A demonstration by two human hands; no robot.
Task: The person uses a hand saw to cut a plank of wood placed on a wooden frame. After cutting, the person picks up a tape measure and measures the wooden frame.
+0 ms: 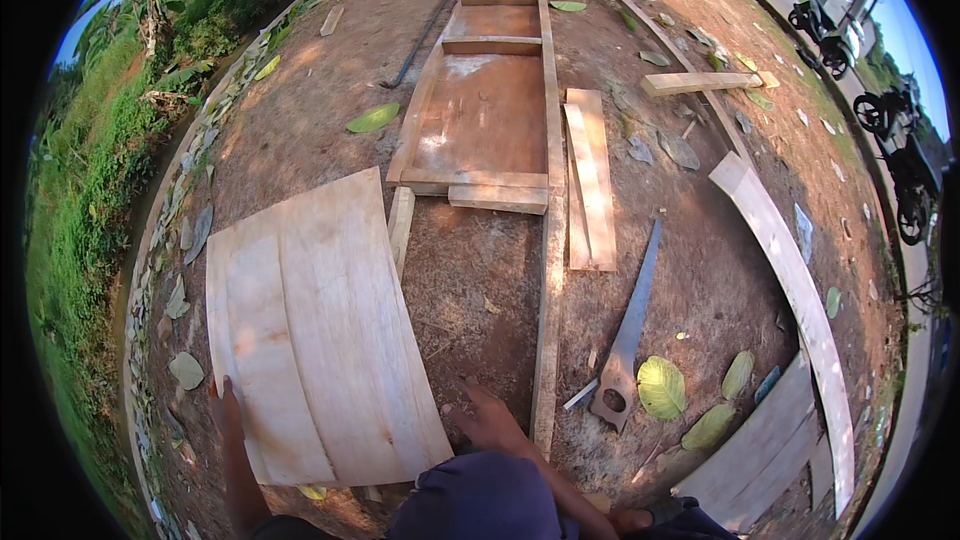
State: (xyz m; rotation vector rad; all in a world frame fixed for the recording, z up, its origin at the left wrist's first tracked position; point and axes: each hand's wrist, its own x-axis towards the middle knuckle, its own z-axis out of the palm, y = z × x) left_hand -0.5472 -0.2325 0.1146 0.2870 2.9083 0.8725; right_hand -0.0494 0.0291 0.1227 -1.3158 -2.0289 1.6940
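A pale plywood sheet (330, 340) with a seam along its length lies tilted on the left, in front of me. My left hand (228, 410) grips its left edge near the lower corner. Beside the sheet's lower right edge is my right hand (490, 418), fingers apart and holding nothing; whether a fingertip touches the edge I cannot tell. Ahead runs a long wooden frame (550, 310) with crosspieces and a brown panel (483, 115) set in it. A short wood block (498, 198) rests against its near crosspiece. Dark blue cloth (480, 500) covers part of the lower middle.
Right of the frame lie a handsaw (630, 320), short boards (592, 190), a long curved-looking strip (790, 290) and a greyish board (755, 450). Leaves (661, 387) litter the dirt ground. Grass (90, 240) borders the left; motorcycles (900, 160) stand at the far right.
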